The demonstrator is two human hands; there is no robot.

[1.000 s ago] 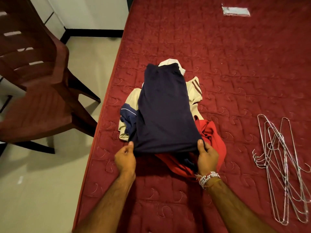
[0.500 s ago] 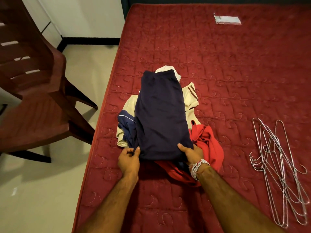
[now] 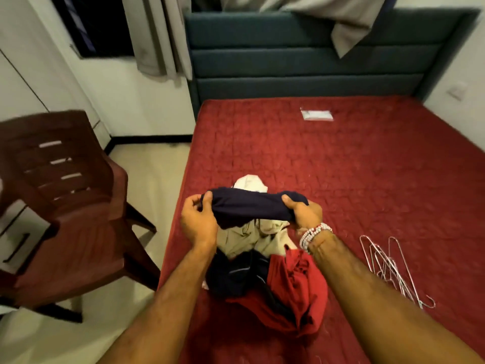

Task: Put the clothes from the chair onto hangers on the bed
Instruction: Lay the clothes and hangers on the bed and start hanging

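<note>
A navy garment [image 3: 249,206] is lifted off the clothes pile on the red bed [image 3: 341,166]. My left hand [image 3: 198,219] grips its left end and my right hand [image 3: 304,212] grips its right end, so it hangs stretched between them. Below it lie a beige garment [image 3: 249,237], a dark blue piece with a white stripe [image 3: 236,274] and a red garment [image 3: 296,292]. Several wire hangers [image 3: 388,266] lie in a heap on the bed to the right of my right forearm. The brown plastic chair [image 3: 65,206] stands on the floor at the left, with no clothes on it.
A small white packet [image 3: 316,114] lies far up the bed near the dark blue headboard [image 3: 315,61]. Grey curtains [image 3: 162,35] hang at the back. A pale floor strip [image 3: 157,174] separates chair and bed.
Both hands closed on the near edge of the navy garment and raised it off the pile. The view tilted up, bringing headboard and curtains into sight.
</note>
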